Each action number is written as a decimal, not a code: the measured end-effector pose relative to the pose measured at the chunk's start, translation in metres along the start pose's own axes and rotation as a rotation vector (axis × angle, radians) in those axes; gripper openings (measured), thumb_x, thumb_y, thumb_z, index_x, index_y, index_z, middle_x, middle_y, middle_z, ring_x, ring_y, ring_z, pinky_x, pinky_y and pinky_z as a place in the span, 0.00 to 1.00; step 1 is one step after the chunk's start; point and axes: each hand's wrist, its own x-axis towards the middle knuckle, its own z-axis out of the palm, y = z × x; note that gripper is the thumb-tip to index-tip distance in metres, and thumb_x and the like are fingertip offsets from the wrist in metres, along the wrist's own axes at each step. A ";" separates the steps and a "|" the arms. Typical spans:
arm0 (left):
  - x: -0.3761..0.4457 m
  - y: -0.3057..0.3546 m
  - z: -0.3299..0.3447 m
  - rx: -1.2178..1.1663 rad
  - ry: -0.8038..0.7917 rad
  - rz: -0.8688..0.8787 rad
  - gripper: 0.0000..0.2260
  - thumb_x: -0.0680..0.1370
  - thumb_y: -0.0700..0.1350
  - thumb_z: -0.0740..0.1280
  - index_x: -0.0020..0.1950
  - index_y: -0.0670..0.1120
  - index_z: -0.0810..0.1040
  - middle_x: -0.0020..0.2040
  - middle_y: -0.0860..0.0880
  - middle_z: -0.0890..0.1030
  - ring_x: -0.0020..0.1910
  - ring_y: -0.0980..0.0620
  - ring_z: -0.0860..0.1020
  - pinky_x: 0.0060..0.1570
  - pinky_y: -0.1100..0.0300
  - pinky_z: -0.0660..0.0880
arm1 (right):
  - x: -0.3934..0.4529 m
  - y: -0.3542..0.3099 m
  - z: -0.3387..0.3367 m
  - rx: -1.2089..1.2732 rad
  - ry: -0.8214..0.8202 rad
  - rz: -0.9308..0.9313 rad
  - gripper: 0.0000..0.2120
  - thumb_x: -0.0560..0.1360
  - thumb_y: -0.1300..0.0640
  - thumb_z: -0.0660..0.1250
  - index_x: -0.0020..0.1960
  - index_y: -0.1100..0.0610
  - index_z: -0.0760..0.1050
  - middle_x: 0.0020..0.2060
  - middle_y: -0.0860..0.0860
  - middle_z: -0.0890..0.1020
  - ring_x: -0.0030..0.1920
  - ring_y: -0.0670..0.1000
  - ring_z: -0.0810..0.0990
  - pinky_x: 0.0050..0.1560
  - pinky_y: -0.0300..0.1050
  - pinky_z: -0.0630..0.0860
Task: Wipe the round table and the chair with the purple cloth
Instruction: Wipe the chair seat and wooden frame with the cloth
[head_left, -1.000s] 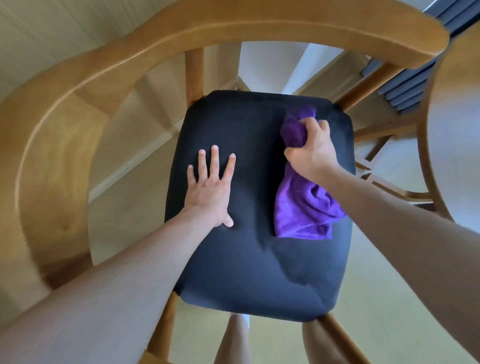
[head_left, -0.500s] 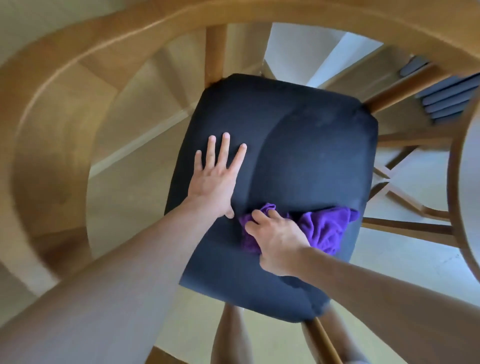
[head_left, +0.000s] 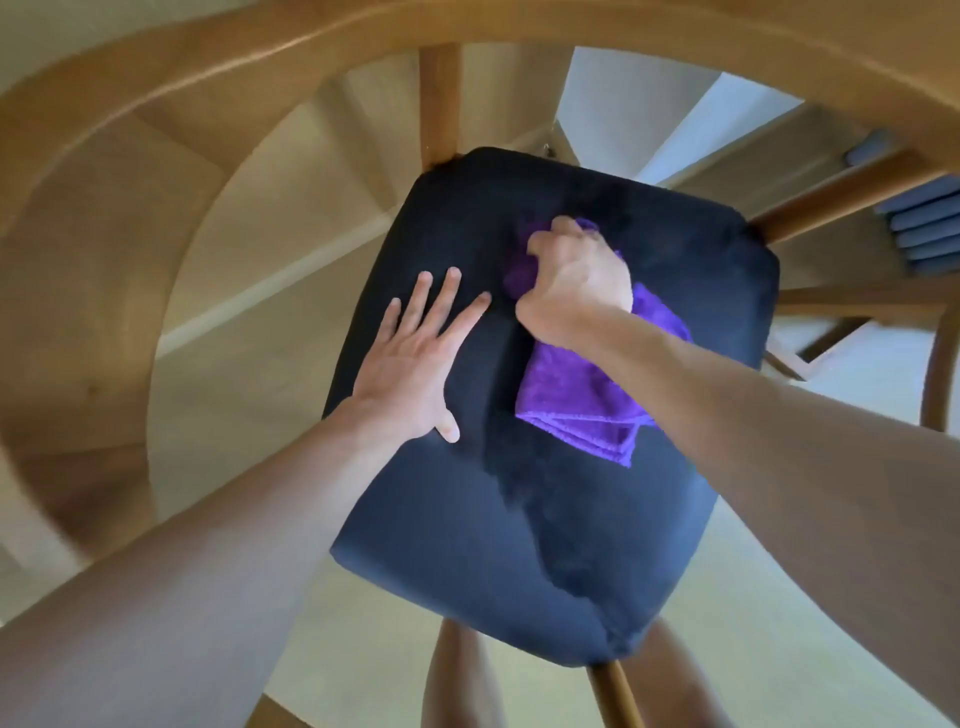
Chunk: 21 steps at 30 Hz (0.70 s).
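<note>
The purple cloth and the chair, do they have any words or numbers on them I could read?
None. No words, labels, brands or numbers show anywhere in this view.
The purple cloth, gripped by the right hand, is plain.
The dark chair seat, where the left hand presses flat, is plain too.
The wooden chair frame bears no mark.

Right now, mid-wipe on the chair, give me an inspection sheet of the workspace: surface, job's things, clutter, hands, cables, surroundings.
Surface: dark navy upholstered chair seat, darker streaks down its middle.
Job's things: purple microfibre cloth, bunched, lying on the seat's right half; curved wooden chair frame around the seat.
Clutter: nothing seen.
Hands: left hand flat on the seat, fingers straight; right hand grips the cloth's far end.
Cables: nothing seen.
Surroundings: pale wooden floor; a white skirting strip; blue-grey slats at the right edge; the round table cannot be made out.
</note>
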 end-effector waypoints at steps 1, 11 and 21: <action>0.000 0.000 0.000 0.000 0.002 -0.004 0.76 0.52 0.60 0.87 0.83 0.57 0.34 0.83 0.51 0.30 0.83 0.43 0.34 0.81 0.43 0.42 | -0.021 -0.006 0.012 -0.061 -0.040 -0.078 0.18 0.68 0.55 0.68 0.58 0.54 0.78 0.57 0.52 0.74 0.60 0.59 0.73 0.47 0.52 0.74; -0.027 0.005 -0.006 -0.039 0.007 -0.031 0.63 0.67 0.58 0.83 0.85 0.53 0.38 0.83 0.48 0.32 0.84 0.44 0.37 0.82 0.46 0.49 | -0.080 0.017 0.000 0.170 -0.387 -0.176 0.05 0.67 0.56 0.64 0.38 0.46 0.71 0.42 0.45 0.72 0.48 0.55 0.78 0.40 0.43 0.68; -0.063 -0.006 0.036 -0.287 0.075 -0.126 0.64 0.66 0.63 0.81 0.85 0.53 0.37 0.83 0.50 0.31 0.83 0.47 0.35 0.81 0.51 0.45 | 0.014 -0.024 -0.008 0.006 -0.056 0.091 0.30 0.67 0.57 0.67 0.69 0.51 0.68 0.66 0.58 0.66 0.64 0.66 0.70 0.57 0.56 0.71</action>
